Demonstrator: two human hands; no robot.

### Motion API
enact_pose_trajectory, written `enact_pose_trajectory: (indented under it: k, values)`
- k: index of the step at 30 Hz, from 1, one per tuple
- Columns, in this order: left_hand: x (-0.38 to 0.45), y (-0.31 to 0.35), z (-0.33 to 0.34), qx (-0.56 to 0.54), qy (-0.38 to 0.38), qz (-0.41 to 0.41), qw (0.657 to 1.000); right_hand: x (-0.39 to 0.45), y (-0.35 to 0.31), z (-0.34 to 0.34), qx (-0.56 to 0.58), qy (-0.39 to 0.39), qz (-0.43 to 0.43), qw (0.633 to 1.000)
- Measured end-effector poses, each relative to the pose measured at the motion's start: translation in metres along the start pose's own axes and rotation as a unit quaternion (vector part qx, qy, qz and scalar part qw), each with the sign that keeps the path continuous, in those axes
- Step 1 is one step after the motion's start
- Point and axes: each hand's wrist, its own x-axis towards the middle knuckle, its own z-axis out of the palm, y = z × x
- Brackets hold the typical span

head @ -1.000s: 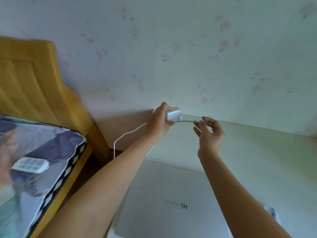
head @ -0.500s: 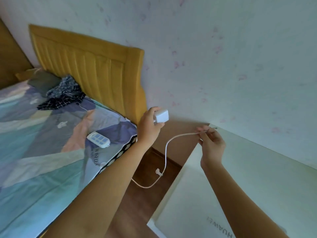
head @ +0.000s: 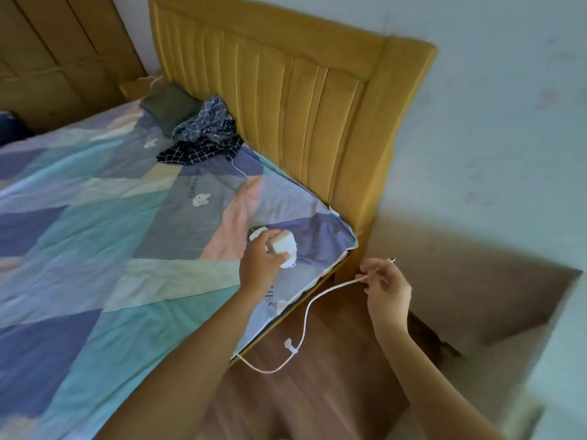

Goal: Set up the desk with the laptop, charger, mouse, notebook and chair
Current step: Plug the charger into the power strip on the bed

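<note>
left hand (head: pixel 259 268) grip grasps the charger brick (head: pixel 284 249) above the bed (head: pixel 95 217) corner; right hand (head: pixel 386 289) grip pinches the cable (head: pixel 305 322) near its plug end, keeping the slack looping clear over the floor (head: pixel 333 360), probably for routing to power.

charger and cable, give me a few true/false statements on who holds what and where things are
1. The left hand grips the white charger brick. True.
2. The right hand holds nothing. False: it pinches the white cable near its plug end.
3. The cable hangs in a loop above the wooden floor. True.
4. The charger brick lies on the floor. False: it is held over the bed.
</note>
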Motion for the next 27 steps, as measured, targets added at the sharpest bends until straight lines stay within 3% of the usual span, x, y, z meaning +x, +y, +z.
enact_pose_trajectory:
  k: [6, 15, 19, 27]
  values:
    - [0.093, -0.082, 0.006, 0.031, -0.019, -0.055, 0.998, 0.049, 0.048, 0.097, -0.096, -0.060, -0.013, 0.993]
    - [0.149, -0.133, 0.050, 0.119, -0.089, -0.068, 0.987, 0.099, 0.095, 0.139, -0.158, -0.119, -0.016, 0.980]
    - [0.170, -0.160, 0.070, 0.165, -0.106, -0.035, 0.980, 0.124, 0.130, 0.166, -0.182, -0.144, -0.030, 0.972]
    - [0.186, -0.185, 0.091, 0.155, -0.168, -0.024, 0.973, 0.147, 0.173, 0.190, -0.194, -0.154, -0.051, 0.968]
